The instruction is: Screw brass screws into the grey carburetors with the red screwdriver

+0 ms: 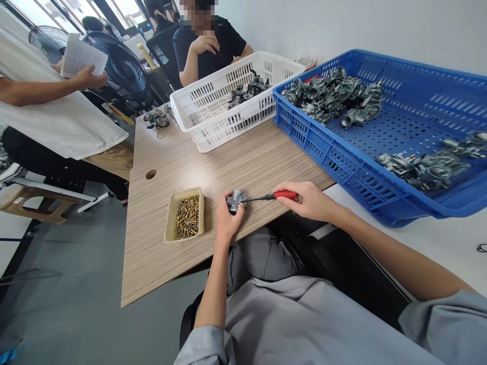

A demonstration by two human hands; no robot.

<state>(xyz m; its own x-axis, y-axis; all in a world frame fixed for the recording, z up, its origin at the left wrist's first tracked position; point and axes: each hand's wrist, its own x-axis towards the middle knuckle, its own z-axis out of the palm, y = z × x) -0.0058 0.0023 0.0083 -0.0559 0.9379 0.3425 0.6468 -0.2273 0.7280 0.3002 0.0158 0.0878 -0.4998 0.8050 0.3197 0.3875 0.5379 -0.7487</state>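
Observation:
Near the table's front edge, my left hand (229, 217) is closed around a small grey metal carburetor (237, 196). My right hand (310, 202) grips a screwdriver (286, 194) by its red handle. The dark shaft points left, and its tip meets the carburetor's right side; the exact contact point is too small to make out. Just left of my left hand stands a cream plastic box (170, 215) holding many small brass screw-like parts (187, 217).
A blue crate (323, 152) with several carburetors (335, 94) stands at the right. Behind the table's middle is a white basket (201, 137) with more. Another carburetor (155, 119) lies at the far left. One person (213, 45) sits opposite; another (64, 111) stands left holding papers.

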